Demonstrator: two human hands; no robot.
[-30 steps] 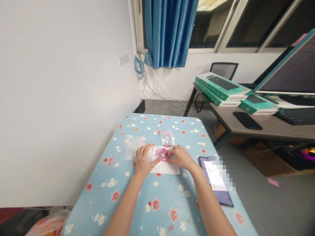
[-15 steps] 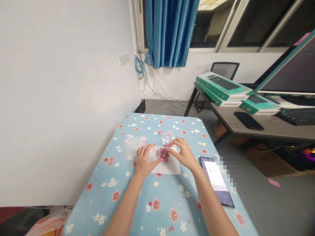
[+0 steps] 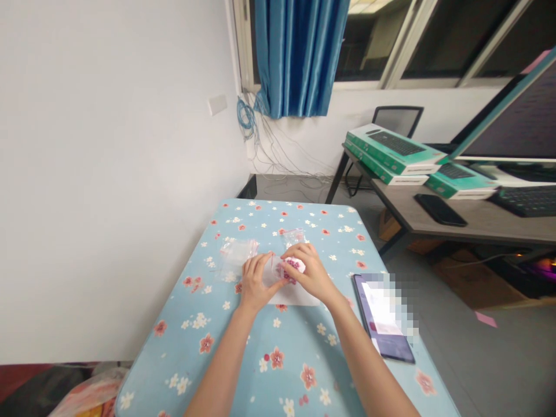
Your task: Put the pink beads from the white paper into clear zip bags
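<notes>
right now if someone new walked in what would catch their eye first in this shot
The hands would likely come first: the left hand and right hand meet mid-table on the flower-printed blue table cover, around a cluster of small pink beads on a white sheet. Above them, the glossy blue curtain hangs at the window at the top of the view, and green keyboard boxes sit stacked on the desk at the right.
</notes>
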